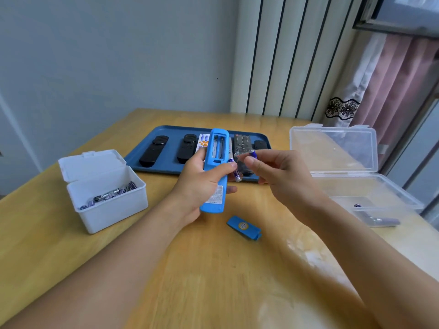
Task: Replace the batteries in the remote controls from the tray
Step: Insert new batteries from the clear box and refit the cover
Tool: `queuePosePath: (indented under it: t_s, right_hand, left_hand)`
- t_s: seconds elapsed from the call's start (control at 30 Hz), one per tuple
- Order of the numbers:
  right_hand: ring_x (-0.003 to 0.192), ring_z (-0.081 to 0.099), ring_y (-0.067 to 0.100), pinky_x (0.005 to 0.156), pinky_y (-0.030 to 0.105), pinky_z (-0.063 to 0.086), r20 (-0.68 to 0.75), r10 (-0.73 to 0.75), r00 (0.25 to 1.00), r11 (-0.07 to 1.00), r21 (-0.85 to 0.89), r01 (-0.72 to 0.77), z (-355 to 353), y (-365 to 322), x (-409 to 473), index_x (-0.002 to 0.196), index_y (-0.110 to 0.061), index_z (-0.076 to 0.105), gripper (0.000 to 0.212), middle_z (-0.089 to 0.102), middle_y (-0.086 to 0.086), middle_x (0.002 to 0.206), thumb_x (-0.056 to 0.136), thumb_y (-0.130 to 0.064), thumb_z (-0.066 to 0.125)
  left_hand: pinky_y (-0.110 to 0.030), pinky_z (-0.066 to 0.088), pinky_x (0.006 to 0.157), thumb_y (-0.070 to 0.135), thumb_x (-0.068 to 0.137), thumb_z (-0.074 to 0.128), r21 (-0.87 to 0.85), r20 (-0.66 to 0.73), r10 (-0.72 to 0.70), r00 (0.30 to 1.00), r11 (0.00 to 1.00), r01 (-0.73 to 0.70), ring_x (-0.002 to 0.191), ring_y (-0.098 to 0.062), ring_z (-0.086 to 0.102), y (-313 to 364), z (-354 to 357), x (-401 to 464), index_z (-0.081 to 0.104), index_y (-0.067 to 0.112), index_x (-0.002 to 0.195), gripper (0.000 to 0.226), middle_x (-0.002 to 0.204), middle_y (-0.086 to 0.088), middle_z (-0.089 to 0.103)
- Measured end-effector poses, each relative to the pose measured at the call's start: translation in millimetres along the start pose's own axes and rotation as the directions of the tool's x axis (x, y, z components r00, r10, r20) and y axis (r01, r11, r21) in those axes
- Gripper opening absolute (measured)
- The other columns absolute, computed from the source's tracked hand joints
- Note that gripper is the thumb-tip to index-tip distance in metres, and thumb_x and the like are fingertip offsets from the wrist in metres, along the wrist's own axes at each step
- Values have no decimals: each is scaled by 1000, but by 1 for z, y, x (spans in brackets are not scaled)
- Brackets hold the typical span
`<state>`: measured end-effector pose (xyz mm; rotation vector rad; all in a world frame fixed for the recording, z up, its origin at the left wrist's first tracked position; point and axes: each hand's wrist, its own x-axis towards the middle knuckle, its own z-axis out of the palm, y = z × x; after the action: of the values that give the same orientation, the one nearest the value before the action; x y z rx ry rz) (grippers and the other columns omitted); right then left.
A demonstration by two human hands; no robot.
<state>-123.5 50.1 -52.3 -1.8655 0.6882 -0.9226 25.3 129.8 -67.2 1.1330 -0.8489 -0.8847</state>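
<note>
Head cam: left hand (202, 184) grips blue remote (215, 167), batt. bay open, plus a battery (234, 170). Right hand (280, 174) pinches 2nd battery (253, 153). Cover (244, 227) lies on table (213, 269).

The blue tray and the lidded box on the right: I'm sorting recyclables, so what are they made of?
The flat blue tray looks like opaque moulded plastic, matte with rounded rims. The clear rectangular box seems thin transparent plastic, since the table shows through it.

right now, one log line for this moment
left hand holds blue remote, bay open, plus one battery | right hand pinches battery | cover on table
</note>
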Motion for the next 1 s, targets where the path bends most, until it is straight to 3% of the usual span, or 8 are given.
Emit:
queuePosePath:
  t_s: [0.07, 0.13, 0.23, 0.37, 0.47, 0.6, 0.8, 1.0]
  right_hand:
    - [70, 57, 8, 62, 20, 48, 15, 13, 1000, 992, 128, -15, -1, -4, -1, 107, -21, 73, 16, 71, 1, 79, 98, -17, 61]
    - [73, 61, 13, 61, 20, 49, 35, 64, 997, 952, 299, -72, -3, -7, -1, 113, -16, 69, 19, 69, 6, 81, 98, -11, 59]
    - [81, 63, 18, 62, 21, 49, 29, 144, 989, 899, 413, -143, -7, -8, -2, 110, -12, 67, 15, 73, 10, 87, 96, -11, 61]
    - [75, 69, 18, 67, 23, 55, -107, 160, 981, 843, 531, -79, -9, -9, -2, 102, -1, 66, 17, 74, 13, 86, 86, -4, 71]
    - [70, 72, 20, 68, 25, 57, -224, 39, 974, 899, 432, 64, -9, -11, -4, 87, 1, 68, 14, 74, 11, 75, 79, -1, 79]
    - [63, 73, 15, 61, 22, 57, -283, -118, 952, 948, 252, 193, -2, -17, -8, 80, -4, 73, 12, 76, 4, 71, 75, 2, 82]
    - [63, 72, 14, 56, 22, 55, -348, -183, 919, 970, 88, 227, 2, -10, -8, 78, -6, 72, 16, 75, 3, 72, 72, -5, 88]
    - [59, 70, 10, 52, 19, 52, -340, -178, 923, 976, 57, 209, 0, -7, -3, 73, -4, 70, 17, 73, 5, 69, 74, -6, 87]
  left_hand:
    - [-28, 57, 58, 8, 92, 69, -15, 62, -32, 998, 999, 33, 84, -25, 74, 1, 0, -2, 60, 14, 125, 35, 112, -11, 72]
    - [-27, 55, 55, 9, 92, 68, 4, 107, -44, 993, 999, 44, 81, -24, 75, 0, 1, -4, 60, 16, 124, 34, 102, -6, 74]
    - [-26, 53, 53, 8, 90, 70, 33, 126, -34, 991, 999, 30, 76, -19, 72, -3, 2, -3, 60, 14, 122, 34, 92, -3, 71]
    - [-26, 53, 51, 4, 87, 73, 131, 120, 34, 992, 990, -50, 73, -17, 70, -7, 3, -3, 58, 12, 120, 36, 86, 1, 71]
    - [-29, 53, 51, 4, 87, 74, 226, 123, 114, 986, 964, -140, 73, -18, 71, -9, 6, -4, 56, 11, 117, 36, 81, 5, 69]
    - [-31, 53, 51, 2, 86, 74, 285, 172, 170, 970, 934, -214, 71, -20, 69, -10, 10, -6, 56, 13, 114, 35, 89, -7, 68]
    - [-33, 54, 52, 7, 87, 75, 312, 223, 137, 965, 928, -204, 71, -20, 71, -12, 15, -9, 55, 16, 116, 37, 88, -7, 68]
    - [-31, 54, 53, 7, 88, 74, 279, 237, 86, 968, 948, -152, 72, -20, 71, -10, 15, -11, 54, 13, 119, 37, 94, -12, 70]
